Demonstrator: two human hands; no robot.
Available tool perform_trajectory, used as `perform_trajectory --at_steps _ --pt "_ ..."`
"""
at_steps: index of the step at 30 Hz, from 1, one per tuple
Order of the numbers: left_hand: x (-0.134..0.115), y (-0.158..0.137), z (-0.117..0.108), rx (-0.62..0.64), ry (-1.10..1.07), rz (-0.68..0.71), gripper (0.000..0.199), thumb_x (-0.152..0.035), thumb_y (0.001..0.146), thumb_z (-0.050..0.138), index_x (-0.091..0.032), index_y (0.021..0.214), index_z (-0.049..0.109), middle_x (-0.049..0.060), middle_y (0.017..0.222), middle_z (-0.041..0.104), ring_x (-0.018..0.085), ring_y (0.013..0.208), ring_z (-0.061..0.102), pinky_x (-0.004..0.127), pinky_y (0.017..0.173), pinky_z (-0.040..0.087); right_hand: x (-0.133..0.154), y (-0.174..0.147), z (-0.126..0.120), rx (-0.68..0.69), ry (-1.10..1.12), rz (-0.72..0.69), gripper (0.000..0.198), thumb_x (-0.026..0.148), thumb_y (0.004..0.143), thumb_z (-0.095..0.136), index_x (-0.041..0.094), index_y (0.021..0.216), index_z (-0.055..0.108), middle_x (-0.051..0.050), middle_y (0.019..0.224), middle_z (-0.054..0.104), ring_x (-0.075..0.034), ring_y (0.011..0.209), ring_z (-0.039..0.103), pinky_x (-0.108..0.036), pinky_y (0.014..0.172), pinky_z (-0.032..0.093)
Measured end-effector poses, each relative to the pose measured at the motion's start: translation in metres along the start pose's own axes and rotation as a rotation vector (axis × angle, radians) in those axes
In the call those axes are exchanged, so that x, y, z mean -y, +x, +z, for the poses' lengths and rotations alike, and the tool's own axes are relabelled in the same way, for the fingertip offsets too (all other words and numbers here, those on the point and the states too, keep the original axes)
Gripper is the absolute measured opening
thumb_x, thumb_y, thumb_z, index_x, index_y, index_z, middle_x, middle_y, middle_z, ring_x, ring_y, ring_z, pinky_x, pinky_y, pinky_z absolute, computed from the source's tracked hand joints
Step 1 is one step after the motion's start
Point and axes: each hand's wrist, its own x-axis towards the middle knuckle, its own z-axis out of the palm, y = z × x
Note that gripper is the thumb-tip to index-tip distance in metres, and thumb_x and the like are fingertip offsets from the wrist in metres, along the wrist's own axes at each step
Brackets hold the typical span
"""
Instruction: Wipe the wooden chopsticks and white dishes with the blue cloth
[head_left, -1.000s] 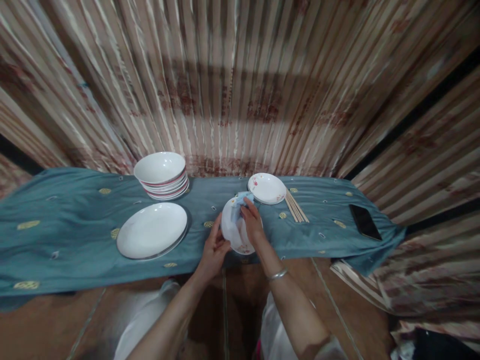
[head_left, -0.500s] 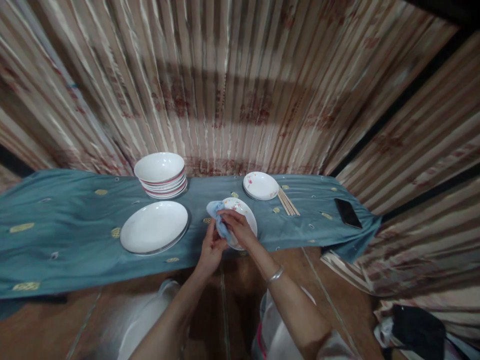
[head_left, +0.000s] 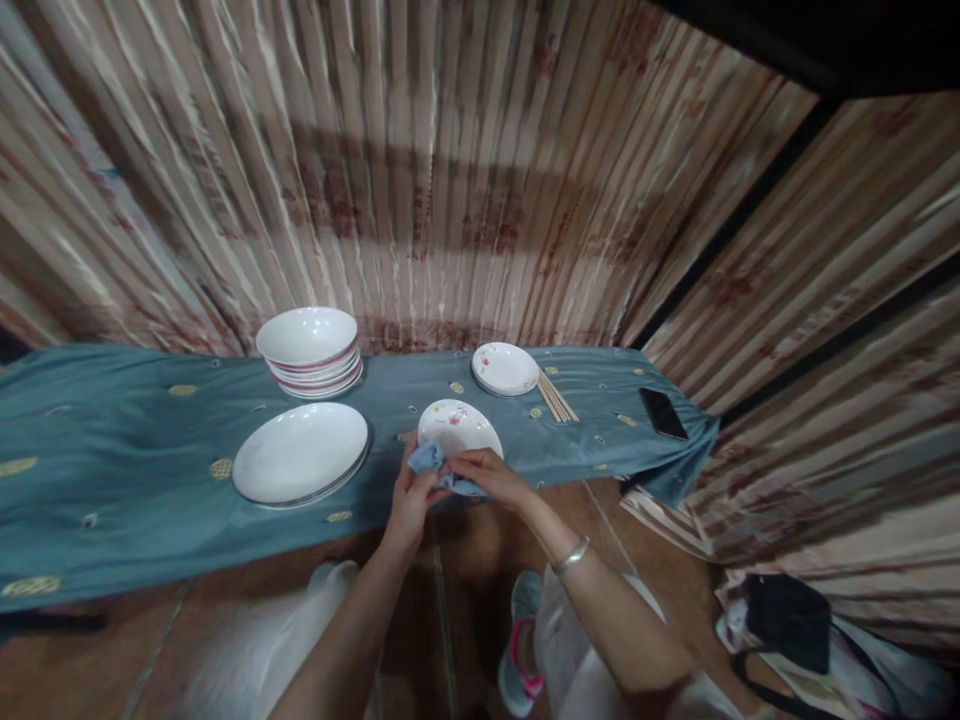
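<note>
A white plate with a floral print (head_left: 459, 422) is near the front edge of the cloth-covered table. My left hand (head_left: 409, 500) is closed at its lower left rim, fingers outside and thumb over a blue cloth (head_left: 427, 458). Bunched, the cloth lies across the plate's near side. My right hand (head_left: 491, 474), with a silver bangle at the wrist, pinches the cloth against the plate. Both hands and the cloth hide the plate's near rim.
Stacked bowls (head_left: 309, 340) stand at the back left, behind large oval plates (head_left: 300, 455). Small floral plates (head_left: 506, 368) and several chopsticks (head_left: 556, 396) lie at the back right. A phone (head_left: 663, 413) rests near the table's right end. Behind hangs a pleated curtain (head_left: 450, 180).
The cloth and both hands have moved from the plate's upper left to its near side, uncovering more floral print. The whole view has shifted slightly.
</note>
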Motion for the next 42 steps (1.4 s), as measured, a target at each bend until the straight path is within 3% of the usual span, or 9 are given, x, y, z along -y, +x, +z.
perform_trajectory --at_steps 4,11,18,22,26,29,31,36,42 --pt "-0.001 0.002 0.003 0.032 0.016 -0.024 0.085 -0.026 0.066 0.068 -0.028 0.143 0.032 0.005 0.107 0.065 0.018 0.083 0.064 0.034 0.068 0.057 -0.010 -0.005 -0.018 0.018 -0.292 0.002 0.037 0.048 0.078 0.057 0.014 0.077 0.073 0.000 0.065 0.064 -0.011 0.059 0.050 -0.023 0.058 0.036" --pt "0.000 0.003 0.008 0.034 0.088 0.007 0.089 -0.025 0.066 0.070 -0.028 0.144 0.029 0.004 0.100 0.067 0.017 0.083 0.064 0.031 0.070 0.057 -0.010 -0.008 -0.037 -0.035 -0.801 -0.051 0.031 0.030 0.086 0.048 0.017 0.067 0.070 0.001 0.057 0.060 -0.011 0.054 0.048 -0.023 0.052 0.028" --pt "0.004 0.006 0.004 0.026 0.128 0.028 0.088 -0.024 0.067 0.067 -0.028 0.145 0.027 0.004 0.103 0.066 0.018 0.084 0.063 0.029 0.067 0.057 -0.014 0.013 -0.053 -0.180 -0.983 0.008 0.030 0.026 0.086 0.049 0.019 0.063 0.067 -0.004 0.060 0.064 -0.015 0.059 0.056 -0.025 0.056 0.034" --pt "0.007 0.006 0.004 0.027 0.126 0.033 0.089 -0.025 0.066 0.068 -0.027 0.145 0.026 0.005 0.104 0.065 0.019 0.085 0.063 0.030 0.065 0.057 -0.021 0.032 -0.055 -0.256 -0.943 -0.018 0.023 0.020 0.083 0.051 0.020 0.067 0.067 -0.006 0.071 0.068 -0.018 0.070 0.060 -0.027 0.065 0.040" --pt "0.007 0.005 0.005 0.025 0.115 0.030 0.090 -0.024 0.067 0.067 -0.025 0.146 0.024 0.005 0.100 0.065 0.019 0.084 0.062 0.031 0.067 0.057 -0.028 0.050 -0.049 -0.343 -0.783 -0.125 0.015 0.015 0.079 0.054 0.020 0.081 0.068 -0.008 0.092 0.069 -0.021 0.090 0.061 -0.032 0.085 0.041" --pt "0.008 0.005 0.005 0.016 0.117 0.025 0.089 -0.022 0.067 0.066 -0.026 0.146 0.025 0.005 0.098 0.065 0.018 0.083 0.063 0.031 0.067 0.058 -0.032 0.063 -0.043 -0.385 -0.670 -0.175 0.022 0.014 0.077 0.055 0.019 0.095 0.067 -0.008 0.103 0.066 -0.020 0.098 0.058 -0.034 0.093 0.040" --pt "0.009 0.005 0.005 0.011 0.117 0.023 0.089 -0.021 0.067 0.065 -0.027 0.146 0.024 0.005 0.100 0.066 0.018 0.084 0.063 0.031 0.068 0.058 -0.033 0.070 -0.038 -0.392 -0.619 -0.184 0.026 0.018 0.078 0.054 0.018 0.101 0.066 -0.008 0.106 0.065 -0.019 0.097 0.058 -0.034 0.091 0.041" --pt "0.009 0.002 0.004 0.031 0.107 0.038 0.086 -0.021 0.069 0.062 -0.028 0.146 0.024 0.008 0.116 0.062 0.021 0.093 0.063 0.031 0.068 0.058 -0.027 0.078 -0.025 -0.383 -0.200 -0.179 0.035 0.035 0.077 0.055 0.019 0.106 0.066 -0.004 0.097 0.067 -0.016 0.082 0.058 -0.031 0.079 0.047" --pt "0.009 0.003 0.001 0.053 0.125 0.053 0.088 -0.025 0.069 0.063 -0.025 0.146 0.022 0.011 0.117 0.062 0.023 0.091 0.064 0.032 0.067 0.057 -0.007 0.069 0.001 -0.197 0.066 -0.207 0.036 0.040 0.075 0.059 0.020 0.104 0.068 0.000 0.087 0.066 -0.013 0.073 0.057 -0.027 0.071 0.047"
